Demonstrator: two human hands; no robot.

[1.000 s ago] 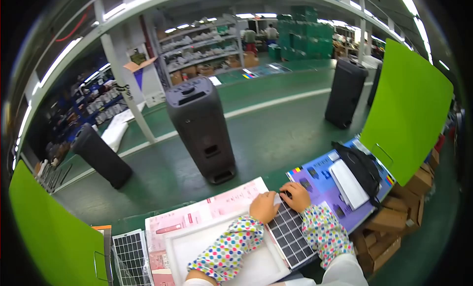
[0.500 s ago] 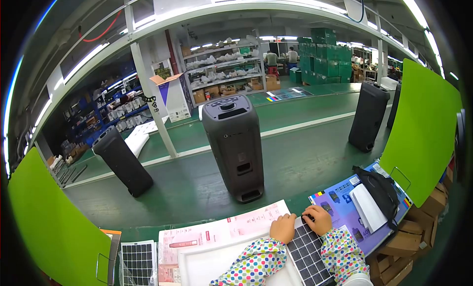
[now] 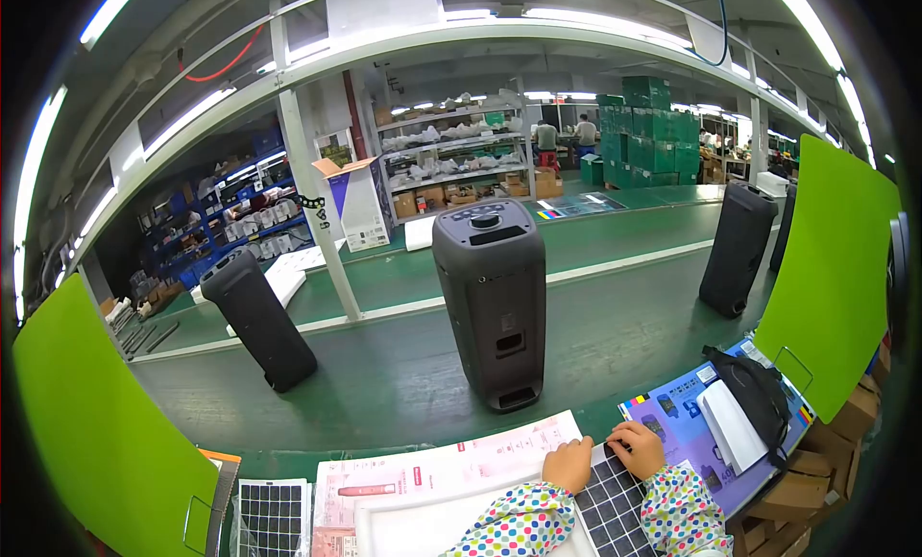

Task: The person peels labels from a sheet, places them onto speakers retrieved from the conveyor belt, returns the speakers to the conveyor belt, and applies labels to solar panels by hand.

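A small solar panel (image 3: 612, 507) with a dark gridded face and a pale frame lies tilted at the front, partly over a white foam tray (image 3: 423, 520). At its upper left corner my left hand (image 3: 569, 464) is closed, fingers curled against the edge. My right hand (image 3: 636, 449) pinches the upper right edge, with a dark spot under the fingertips that I cannot make out. Both sleeves are white with coloured dots. Under the tray lies a pink printed sheet (image 3: 384, 475). Another solar panel (image 3: 272, 515), in clear wrapping, lies at the left.
Black tower speakers stand on the green conveyor: one (image 3: 492, 307) straight ahead, one (image 3: 259, 319) left, one (image 3: 738, 250) right. Green boards (image 3: 831, 278) flank the bench. A black bag (image 3: 751, 389) and folded white paper (image 3: 732, 427) lie on a purple printed box (image 3: 672, 413).
The whole view has shifted, so the scene sits slightly lower and further right. My right hand has drawn its fingers in at the panel's top edge. My left hand stays at its corner.
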